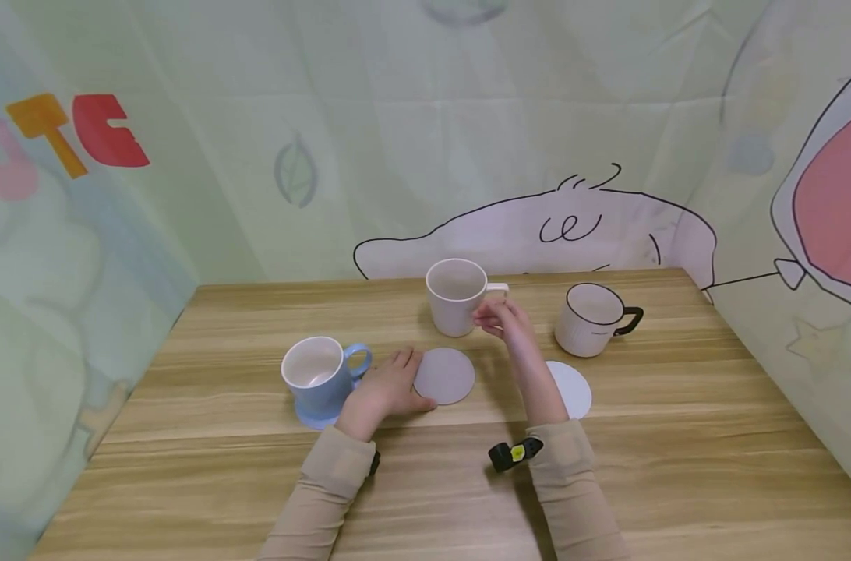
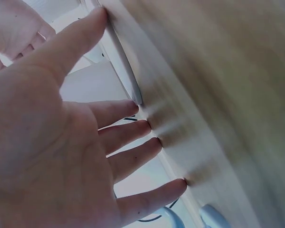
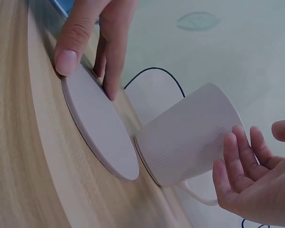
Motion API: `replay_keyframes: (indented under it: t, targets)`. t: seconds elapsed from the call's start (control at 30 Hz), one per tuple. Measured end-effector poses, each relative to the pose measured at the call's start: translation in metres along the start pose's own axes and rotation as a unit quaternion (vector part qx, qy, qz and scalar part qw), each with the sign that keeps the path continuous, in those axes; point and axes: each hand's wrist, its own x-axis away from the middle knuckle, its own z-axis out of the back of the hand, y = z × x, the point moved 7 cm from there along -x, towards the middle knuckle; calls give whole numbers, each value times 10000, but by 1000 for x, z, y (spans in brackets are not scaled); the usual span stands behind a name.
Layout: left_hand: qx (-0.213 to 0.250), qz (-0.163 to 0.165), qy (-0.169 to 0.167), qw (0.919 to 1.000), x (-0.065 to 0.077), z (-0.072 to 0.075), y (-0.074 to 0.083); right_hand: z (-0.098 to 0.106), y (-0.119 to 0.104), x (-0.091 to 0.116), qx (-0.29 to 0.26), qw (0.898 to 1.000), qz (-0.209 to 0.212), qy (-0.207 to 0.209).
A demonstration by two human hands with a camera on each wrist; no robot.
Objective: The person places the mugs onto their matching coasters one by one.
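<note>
My left hand [image 1: 390, 387] rests its fingertips on the table at the left edge of a round pale grey coaster [image 1: 444, 376]. The fingers are spread and fairly straight, and the thumb touches the coaster's near edge. Behind the coaster stands an upright off-white mug [image 1: 453, 310], its handle pointing right. Beside that mug, near the handle, hovers my right hand [image 1: 504, 318] with loosely bent fingers. In the right wrist view the palm of the right hand [image 3: 261, 185] faces up by the mug [image 3: 190, 137], and nothing is gripped.
To the left a blue mug [image 1: 327, 389] stands on a blue coaster [image 1: 316, 421], close to my left hand. At the right is a white mug with black rim and handle [image 1: 585, 329]. A white coaster [image 1: 574, 389] lies partly behind my right forearm. A printed curtain [image 1: 257, 117] hangs behind the wooden table [image 1: 678, 452].
</note>
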Motion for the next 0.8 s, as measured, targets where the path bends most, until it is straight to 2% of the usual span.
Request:
replay_keyframes:
  t: [0.27,0.47,0.6,0.8]
  targets:
    - [-29,40,-65,10000,0,-3,-1,19,-2,0,130,9996,178,160]
    - [-17,87,-79,9999,1,-4,-2,24,-3,-1,241,9992,250,195]
    - [-64,83,-88,9999,0,-3,-1,27,-4,-3,183,9984,342,403]
    - [-81,136,-112,9998,-1,-2,-1,30,-6,-5,-182,9946,657,785]
